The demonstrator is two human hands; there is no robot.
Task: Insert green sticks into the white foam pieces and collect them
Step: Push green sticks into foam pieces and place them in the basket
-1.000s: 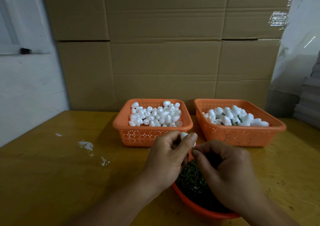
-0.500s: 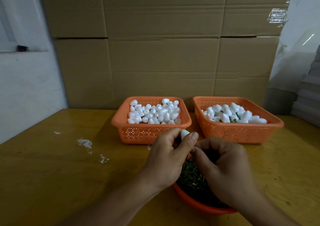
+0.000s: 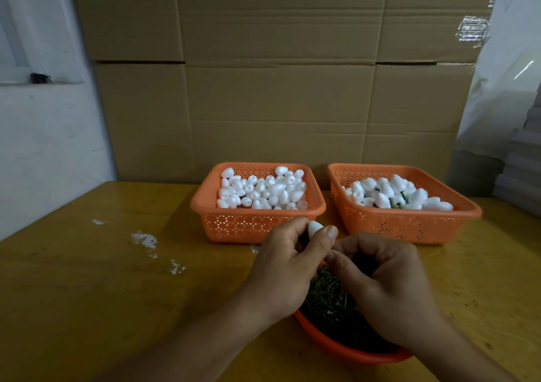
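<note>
Just above the orange bowl [image 3: 345,349] of green sticks [image 3: 328,299], the left hand [image 3: 281,267] pinched a white foam piece [image 3: 314,228]. The right hand [image 3: 386,288] was curled, fingers pinching something hidden. Foam is probably light and crushable; grip its sides gently.

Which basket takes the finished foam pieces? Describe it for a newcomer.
Two orange baskets stand side by side before the cardboard wall. Take the right-hand basket. Unlike the left-hand basket, green sticks show among its white foam pieces.
</note>
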